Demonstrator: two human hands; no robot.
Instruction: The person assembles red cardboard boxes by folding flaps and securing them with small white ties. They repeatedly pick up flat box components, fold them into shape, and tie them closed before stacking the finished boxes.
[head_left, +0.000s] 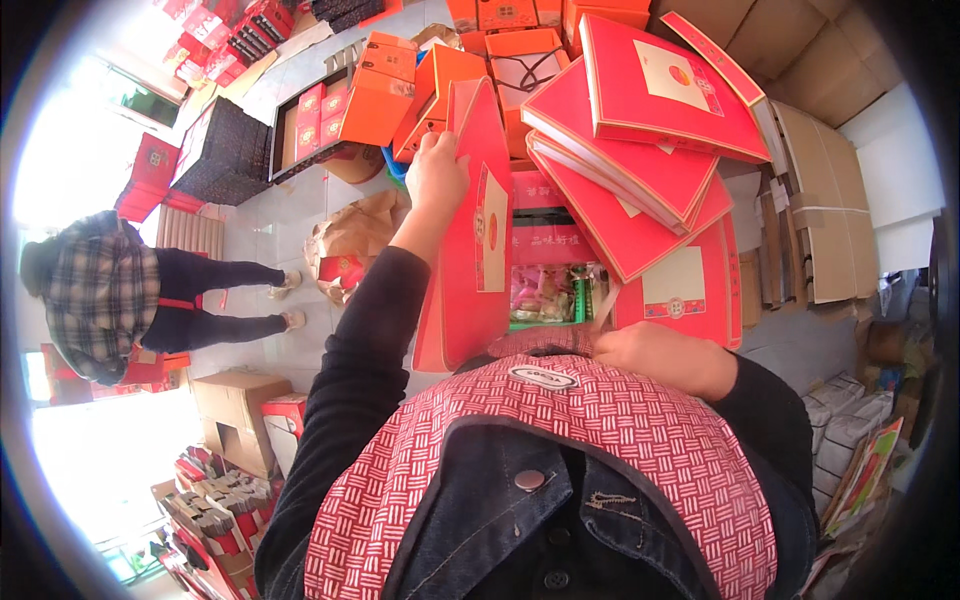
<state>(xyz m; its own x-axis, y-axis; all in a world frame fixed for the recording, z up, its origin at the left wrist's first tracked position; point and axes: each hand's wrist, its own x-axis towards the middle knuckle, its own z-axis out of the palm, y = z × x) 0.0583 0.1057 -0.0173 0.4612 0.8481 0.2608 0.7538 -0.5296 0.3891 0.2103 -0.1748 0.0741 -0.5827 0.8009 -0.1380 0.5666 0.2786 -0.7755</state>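
Observation:
My left hand (pixel 437 178) is closed on the upper edge of a tall red gift box lid (pixel 490 225) with a cream panel, which it holds tilted up. To the right of the lid lies an open box with pink and green wrapped contents (pixel 545 297) and a dark red panel (pixel 548 240) above them. At the front of my checked apron (pixel 560 400), my right hand (pixel 665 355) is curled with its fingertips hidden. Close to those fingers runs a thin pale strip (pixel 605 308). Several flat red gift boxes (pixel 665 90) lie fanned out in a stack beyond my right hand.
Orange boxes (pixel 378 85) crowd the far side, next to a black-framed tray (pixel 310 120). A crumpled brown paper bag (pixel 355 235) stands left of my arm. Strapped cardboard (pixel 828 205) leans at the right. Another person (pixel 95 290) bends over at the left.

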